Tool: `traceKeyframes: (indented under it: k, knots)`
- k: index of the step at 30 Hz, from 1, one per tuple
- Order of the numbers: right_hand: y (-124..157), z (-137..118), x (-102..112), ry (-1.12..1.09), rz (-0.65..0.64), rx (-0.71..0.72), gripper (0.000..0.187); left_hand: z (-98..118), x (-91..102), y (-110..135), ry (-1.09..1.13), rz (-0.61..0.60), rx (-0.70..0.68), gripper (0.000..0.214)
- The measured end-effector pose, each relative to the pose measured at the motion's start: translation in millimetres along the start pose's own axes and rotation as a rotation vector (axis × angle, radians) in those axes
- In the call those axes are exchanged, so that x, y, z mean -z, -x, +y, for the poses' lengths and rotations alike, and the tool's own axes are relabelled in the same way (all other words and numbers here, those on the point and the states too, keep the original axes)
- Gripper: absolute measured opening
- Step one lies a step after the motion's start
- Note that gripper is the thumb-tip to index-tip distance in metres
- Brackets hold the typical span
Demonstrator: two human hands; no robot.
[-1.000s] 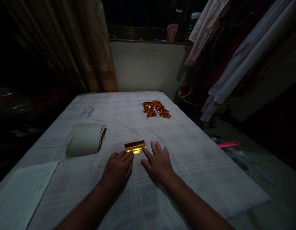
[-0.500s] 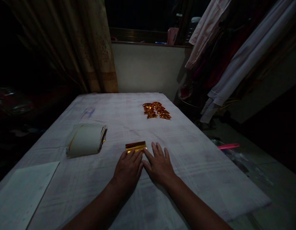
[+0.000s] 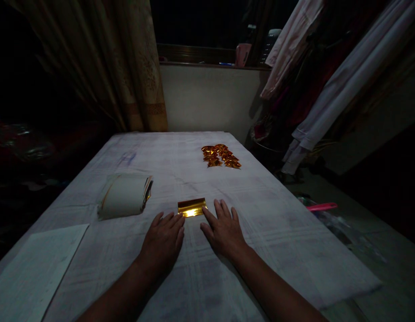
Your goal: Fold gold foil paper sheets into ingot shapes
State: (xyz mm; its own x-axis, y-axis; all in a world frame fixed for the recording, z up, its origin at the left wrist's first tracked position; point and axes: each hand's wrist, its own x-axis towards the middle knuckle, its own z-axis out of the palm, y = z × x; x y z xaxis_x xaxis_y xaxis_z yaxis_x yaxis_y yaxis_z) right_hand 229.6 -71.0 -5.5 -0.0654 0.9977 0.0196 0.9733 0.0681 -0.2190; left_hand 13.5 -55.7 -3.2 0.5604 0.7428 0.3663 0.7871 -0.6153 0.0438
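Note:
A small rectangle of shiny gold foil paper (image 3: 192, 207), seemingly creased lengthwise, lies on the cloth-covered table (image 3: 288, 250) in front of me. My left hand (image 3: 164, 237) rests palm down with fingers stretched out, its fingertips at the foil's near left corner. My right hand (image 3: 224, 227) lies flat with fingers spread, the index fingertip touching the foil's right edge. Farther back, to the right, several folded gold foil pieces (image 3: 231, 161) sit in two rows. To the left is a curved stack of pale sheets (image 3: 124, 197) with some gold showing at its right end.
A white sheet (image 3: 36, 264) lies at the table's near left. Clothes (image 3: 331, 85) hang at the right, beside the table. A curtain (image 3: 140, 76) falls behind the far left. A pink mug (image 3: 242, 54) stands on the window ledge, and a pink handle (image 3: 323, 207) shows at the right.
My left hand has slid left, off most of the gold foil, and more of the foil now shows. The right hand has stayed at the foil's right edge.

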Motion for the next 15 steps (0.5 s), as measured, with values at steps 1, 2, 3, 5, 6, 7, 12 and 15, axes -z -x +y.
traceKeyframes:
  k: [1, 2, 3, 5, 6, 7, 12, 15]
  knots:
    - [-1.3, -0.5, 2.1, 0.005, 0.019, 0.007, 0.051, 0.1, 2.3, -4.3, 0.019, -0.01, 0.014, 0.036]
    - [-3.8, -0.8, 4.7, 0.008, 0.042, 0.017, 0.047, -0.1, 4.5, -9.6, 0.04, -0.023, 0.032, 0.033]
    - [-7.5, -0.8, 7.8, 0.006, 0.066, 0.03, 0.041, -0.6, 6.4, -15.5, 0.065, -0.05, 0.054, 0.029]
    - [-18.7, 0.1, 14.2, -0.013, 0.115, 0.062, 0.032, -2.6, 8.1, -27.3, 0.087, -0.097, 0.105, 0.022]
    - [-25.7, 0.9, 17.0, -0.033, 0.133, 0.079, 0.032, -3.9, 7.7, -32.2, 0.09, -0.096, 0.138, 0.018]
    - [-33.1, 1.7, 19.3, -0.051, 0.151, 0.1, 0.033, -5.1, 6.4, -35.8, 0.099, -0.089, 0.167, 0.015]
    - [-58.8, 4.6, 20.6, -0.105, 0.135, 0.252, 0.051, -9.9, -6.0, -35.0, 0.134, -0.01, 0.328, 0.007]
    - [-58.5, 4.4, 19.0, -0.121, 0.115, 0.302, 0.038, -12.3, -12.4, -29.2, 0.147, 0.048, 0.385, 0.017]
